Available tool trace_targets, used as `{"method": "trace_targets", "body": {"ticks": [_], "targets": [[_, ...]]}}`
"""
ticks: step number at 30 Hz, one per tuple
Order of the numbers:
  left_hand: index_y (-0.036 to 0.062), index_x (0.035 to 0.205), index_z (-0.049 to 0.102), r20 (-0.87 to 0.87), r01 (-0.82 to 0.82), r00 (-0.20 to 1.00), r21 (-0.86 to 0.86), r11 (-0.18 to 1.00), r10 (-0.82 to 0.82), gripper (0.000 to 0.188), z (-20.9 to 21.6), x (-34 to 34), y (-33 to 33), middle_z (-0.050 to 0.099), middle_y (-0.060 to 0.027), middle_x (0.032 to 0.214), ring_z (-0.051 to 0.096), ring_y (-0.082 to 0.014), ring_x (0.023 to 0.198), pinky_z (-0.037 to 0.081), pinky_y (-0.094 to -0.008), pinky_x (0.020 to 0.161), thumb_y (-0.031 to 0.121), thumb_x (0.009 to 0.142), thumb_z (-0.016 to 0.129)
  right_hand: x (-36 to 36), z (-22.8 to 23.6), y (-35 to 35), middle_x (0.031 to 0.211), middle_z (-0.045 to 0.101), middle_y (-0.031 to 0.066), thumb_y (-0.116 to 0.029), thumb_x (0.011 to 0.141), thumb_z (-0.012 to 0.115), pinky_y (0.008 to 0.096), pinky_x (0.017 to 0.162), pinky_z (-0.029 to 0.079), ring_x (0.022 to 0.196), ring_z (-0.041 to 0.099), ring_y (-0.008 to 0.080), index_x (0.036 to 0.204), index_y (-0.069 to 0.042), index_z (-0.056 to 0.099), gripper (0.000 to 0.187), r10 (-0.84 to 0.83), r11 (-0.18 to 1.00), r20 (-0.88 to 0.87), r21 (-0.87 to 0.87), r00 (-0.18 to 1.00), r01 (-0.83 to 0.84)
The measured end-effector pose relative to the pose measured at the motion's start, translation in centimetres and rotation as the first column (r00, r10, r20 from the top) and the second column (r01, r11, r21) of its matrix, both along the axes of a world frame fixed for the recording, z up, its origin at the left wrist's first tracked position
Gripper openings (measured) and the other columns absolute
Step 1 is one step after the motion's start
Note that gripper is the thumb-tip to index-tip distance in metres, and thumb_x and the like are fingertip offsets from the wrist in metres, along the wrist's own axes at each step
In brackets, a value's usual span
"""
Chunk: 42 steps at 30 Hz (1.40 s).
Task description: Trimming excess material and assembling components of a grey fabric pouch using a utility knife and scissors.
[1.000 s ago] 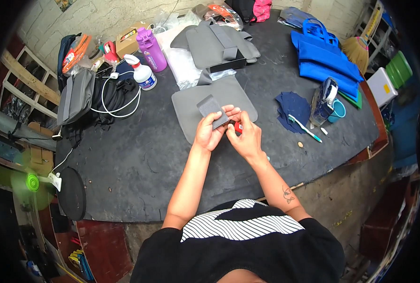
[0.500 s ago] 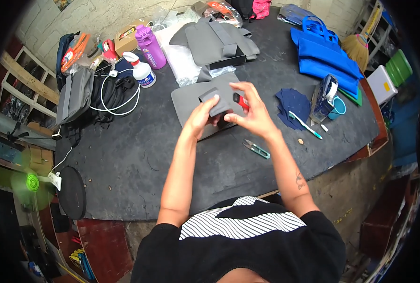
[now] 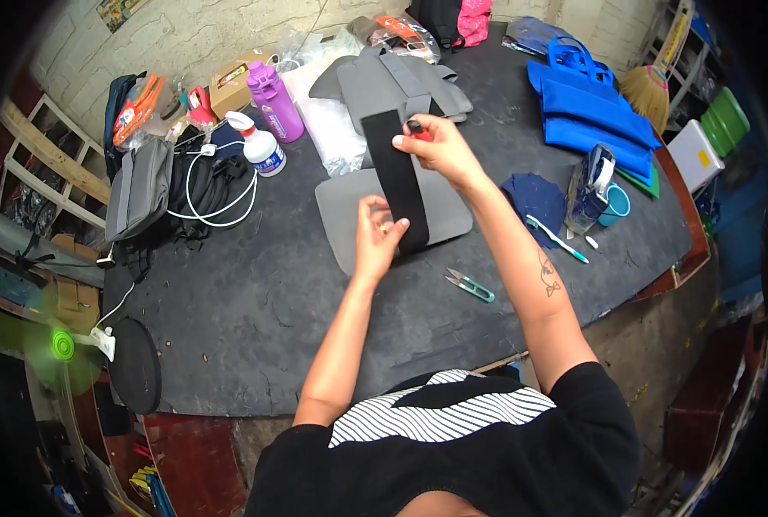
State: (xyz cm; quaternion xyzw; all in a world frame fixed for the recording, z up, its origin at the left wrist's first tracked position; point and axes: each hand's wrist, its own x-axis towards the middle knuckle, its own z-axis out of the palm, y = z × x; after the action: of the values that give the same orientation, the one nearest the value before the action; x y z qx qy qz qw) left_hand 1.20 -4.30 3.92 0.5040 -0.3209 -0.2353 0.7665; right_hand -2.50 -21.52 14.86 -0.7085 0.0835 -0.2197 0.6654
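A flat grey fabric panel [image 3: 345, 211] with rounded corners lies on the table before me. From its near edge a wide black strap [image 3: 392, 164] rises, drawn up and away across the panel. My right hand [image 3: 440, 151] pinches the strap's upper end between thumb and fingers, and also keeps a small red-and-black object [image 3: 418, 131], perhaps a lighter, in its grip. Lower down, my left hand [image 3: 375, 241] has its fingers curled, with the thumb at the strap's left edge near the base. Green thread snips [image 3: 470, 285] lie to the right of the panel.
Behind the panel are more grey bag pieces [image 3: 371, 90]. A purple bottle [image 3: 276, 103] and white spray bottle [image 3: 261, 148] stand left, near a white cable [image 3: 196, 202]. At right are blue bags [image 3: 586, 103], dark blue cloth [image 3: 530, 191], a toothbrush [image 3: 558, 239] and a cup [image 3: 615, 203].
My right hand has moved up and away, stretching the strap out with its black side showing. My left hand has dropped lower, to the strap's base. The red-and-black object stays in my right hand.
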Motion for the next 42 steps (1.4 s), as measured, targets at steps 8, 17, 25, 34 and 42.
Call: {"method": "trace_targets", "body": {"ticks": [8,17,25,34,42], "targets": [[0.0032,0.126,0.055,0.011,-0.111,0.994,0.230,0.967,0.112,0.036,-4.1,-2.7,3.1,0.058,0.0013,0.103,0.044,-0.0013,0.075,0.037,-0.0154,0.069,-0.001,0.090,0.056,4.8,-11.7,-7.0,0.070,0.060,0.0071,-0.023,0.087,0.066,0.0244,0.038,0.031,0.044,0.038,0.0077,0.087,-0.003,0.057,0.022,-0.047,0.883,-0.470,0.392,0.882,0.256],[0.0022,0.117,0.062,-0.182,0.010,0.982,0.293,0.956,0.045,0.030,-5.7,-2.8,3.8,0.054,0.0101,0.078,0.039,0.0027,0.062,0.032,-0.0148,0.057,-0.005,0.089,0.055,11.6,-14.6,-9.8,0.056,0.045,-0.0022,-0.014,0.081,0.073,0.0215,0.038,0.027,0.041,0.033,0.0061,0.073,-0.012,0.048,0.026,-0.109,0.564,-0.325,0.758,0.939,0.328],[0.0010,0.118,0.061,-0.219,0.045,0.975,0.307,0.951,0.024,0.030,-6.2,-2.0,3.9,0.058,0.0075,0.080,0.043,0.0024,0.063,0.037,-0.0151,0.059,-0.003,0.089,0.055,13.7,-6.4,-12.0,0.055,0.044,-0.0038,-0.008,0.079,0.067,0.0243,0.037,0.026,0.040,0.030,0.0060,0.068,-0.012,0.049,0.021,-0.135,0.768,-0.218,0.593,0.967,0.241],[-0.0001,0.120,0.060,-0.245,0.086,0.969,0.265,0.960,-0.019,0.032,-6.3,-1.4,3.9,0.064,-0.0011,0.098,0.057,-0.0021,0.076,0.044,-0.0175,0.071,-0.003,0.089,0.054,13.5,-5.3,-10.5,0.064,0.060,0.0083,-0.006,0.077,0.066,0.0257,0.035,0.026,0.040,0.035,0.0079,0.069,-0.002,0.056,0.014,-0.219,0.952,-0.402,0.112,0.889,0.285],[0.0037,0.116,0.064,-0.188,0.028,0.982,0.319,0.947,0.035,0.029,-5.7,-2.1,4.2,0.052,0.0100,0.074,0.036,0.0016,0.059,0.031,-0.0160,0.054,0.000,0.088,0.056,15.7,-14.5,-7.5,0.097,0.068,0.0203,-0.041,0.053,0.091,0.0384,0.079,0.053,0.090,0.067,0.0277,0.093,0.005,0.064,0.066,-0.522,0.853,-0.558,-0.325,0.645,0.408]]}}
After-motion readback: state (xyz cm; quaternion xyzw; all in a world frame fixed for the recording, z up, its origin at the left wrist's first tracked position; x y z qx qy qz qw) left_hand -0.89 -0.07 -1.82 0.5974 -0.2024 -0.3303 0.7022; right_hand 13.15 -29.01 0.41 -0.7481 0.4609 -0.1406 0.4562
